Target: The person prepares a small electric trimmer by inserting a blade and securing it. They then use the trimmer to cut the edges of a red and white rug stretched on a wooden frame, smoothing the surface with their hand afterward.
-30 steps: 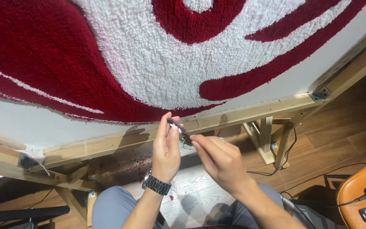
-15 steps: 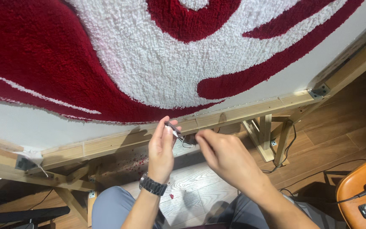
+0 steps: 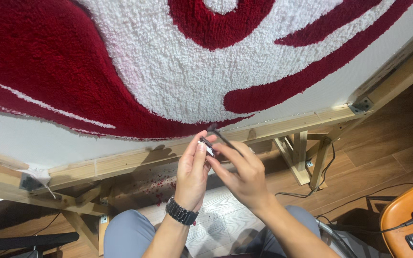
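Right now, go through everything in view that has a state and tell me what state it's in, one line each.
Left hand: raised, fingertips pinching a small dark tool.
Right hand: raised, fingers on the same tool, a thin dark rod sticking up from them.
Tufted rug: stretched on the wooden frame, red and white pile filled in.
Wristwatch: strapped on the left wrist.
Cable: hanging loose down to the floor.

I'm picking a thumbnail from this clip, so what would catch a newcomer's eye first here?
First the big tufted rug, deep red swirls on fluffy white, stretched on a wooden frame and filling the upper picture. Just below its lower edge, the left hand and right hand meet around a small dark tool pinched in the fingers. An orange chair sits at the lower right.
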